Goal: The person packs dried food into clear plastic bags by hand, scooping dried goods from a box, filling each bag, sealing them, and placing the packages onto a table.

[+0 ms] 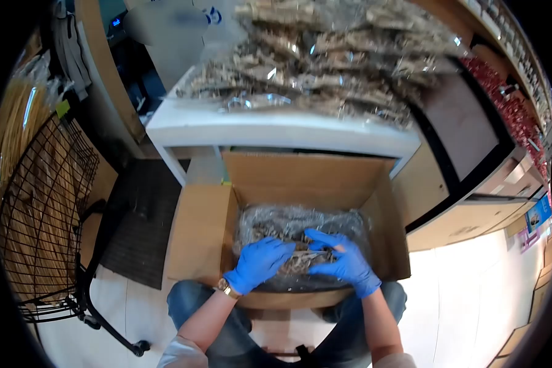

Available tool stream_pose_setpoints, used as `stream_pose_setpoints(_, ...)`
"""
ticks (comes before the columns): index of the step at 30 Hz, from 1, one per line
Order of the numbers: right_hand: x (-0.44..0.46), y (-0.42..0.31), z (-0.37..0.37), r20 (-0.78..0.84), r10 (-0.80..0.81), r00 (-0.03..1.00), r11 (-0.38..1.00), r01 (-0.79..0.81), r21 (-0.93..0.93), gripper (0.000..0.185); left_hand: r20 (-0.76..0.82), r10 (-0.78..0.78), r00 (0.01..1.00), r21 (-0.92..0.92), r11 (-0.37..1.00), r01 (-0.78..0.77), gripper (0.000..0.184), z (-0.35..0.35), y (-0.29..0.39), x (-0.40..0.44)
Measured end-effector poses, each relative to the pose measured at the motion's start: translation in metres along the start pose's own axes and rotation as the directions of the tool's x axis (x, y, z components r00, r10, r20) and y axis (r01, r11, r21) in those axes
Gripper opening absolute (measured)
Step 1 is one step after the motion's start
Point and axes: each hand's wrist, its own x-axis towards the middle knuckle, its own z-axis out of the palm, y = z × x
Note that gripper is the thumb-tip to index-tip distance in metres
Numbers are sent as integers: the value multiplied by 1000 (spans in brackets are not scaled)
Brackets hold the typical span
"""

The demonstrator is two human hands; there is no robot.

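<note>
At the near side of the white table [282,127], a seated person had both forearms stretched forward over an open cardboard box [306,175]. Inside it lay the brown pieces [300,264], among clear plastic [257,218]. From the left came the gloved left hand [260,264], its back upward, the fingers close together and pointing right; whether they gripped something, I could not tell. From the right, the gloved right hand [346,260] reached leftward, with thumb and fingers apart above the pieces.
</note>
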Motion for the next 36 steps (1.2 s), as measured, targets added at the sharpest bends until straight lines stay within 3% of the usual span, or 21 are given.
stream_pose_setpoints(1, 4, -8, 1, 44, -23, 999, 994, 18, 110, 65, -26, 24, 999, 14, 1000, -23, 23, -4, 7, 1)
stream_pose_setpoints(2, 2, -7, 7, 92, -77, 993, 997, 75, 32, 72, -44, 9, 999, -5, 1000, -9, 26, -8, 11, -3)
stream_pose_setpoints(3, 1, 19, 17, 126, -132, 983, 985, 144, -92, 57, -57, -8, 998, -22, 1000, 7, 29, -16, 14, 0)
stream_pose_setpoints(5, -4, 32, 23, 164, 42, 986, 994, -24, -106, 40, -10, 27, 1000, -7, 1000, -27, 32, -53, 34, 15)
stream_pose_setpoints(8, -4, 4, 20, 90, 50, 995, 993, -40, -113, 26, -299, 61, 952, -83, 993, -89, 44, -145, 92, 39)
stream_pose_setpoints(10, -6, 10, 22, 73, 44, 996, 978, -28, -206, 27, -551, 227, 803, 108, 974, -201, 41, -198, 118, 21)
stream_pose_setpoints(12, -6, 25, 26, 89, 10, 996, 956, 16, -293, 29, -655, 407, 637, 287, 913, -289, 40, -230, 136, 5)
stream_pose_setpoints(14, -2, 12, 31, 64, 16, 998, 955, 3, -297, 29, -659, 501, 562, 369, 866, -339, 39, -245, 148, 3)
stream_pose_setpoints(19, -8, 14, 28, 71, 73, 995, 955, -49, -291, 41, -642, 570, 513, 423, 821, -383, 37, -256, 160, 15)
stream_pose_setpoints(20, -4, -7, 22, 171, 376, 911, 870, -283, -402, 45, -642, 575, 507, 433, 818, -379, 36, -258, 163, 16)
stream_pose_setpoints(21, -11, 24, 27, 121, 84, 989, 941, -39, -335, 47, -648, 580, 494, 438, 814, -381, 36, -260, 165, 19)
stream_pose_setpoints(22, -14, 29, 30, 98, 21, 995, 948, 12, -317, 47, -652, 584, 483, 447, 811, -376, 35, -262, 167, 22)
stream_pose_setpoints(23, -13, 44, 30, 102, 89, 991, 969, -63, -237, 42, -657, 588, 471, 453, 808, -377, 35, -264, 169, 25)
stream_pose_setpoints(25, -16, 30, 28, 29, -38, 999, 904, 47, -424, 21, -671, 589, 451, 452, 806, -382, 34, -267, 173, 29)
stream_pose_setpoints(27, -13, 32, 25, -16, 56, 998, 896, -58, -441, 26, -660, 588, 467, 458, 808, -370, 33, -270, 173, 30)
stream_pose_setpoints(28, -6, 36, 24, -68, -157, 985, 929, 124, -349, 27, -656, 585, 476, 457, 810, -367, 32, -271, 173, 29)
stream_pose_setpoints(29, -9, 37, 20, -103, -95, 990, 934, 52, -354, 21, -654, 583, 483, 461, 813, -356, 32, -271, 174, 28)
stream_pose_setpoints(33, -4, -4, 8, -300, -157, 941, 965, 82, -248, 27, -651, 570, 501, 448, 821, -353, 30, -270, 178, 18)
stream_pose_setpoints(34, -4, -5, 3, -264, -192, 945, 950, 112, -291, 32, -649, 569, 506, 440, 822, -360, 29, -271, 181, 17)
stream_pose_setpoints(36, -4, -1, 3, -304, -118, 945, 979, 59, -197, 36, -645, 562, 517, 417, 826, -378, 29, -271, 186, 14)
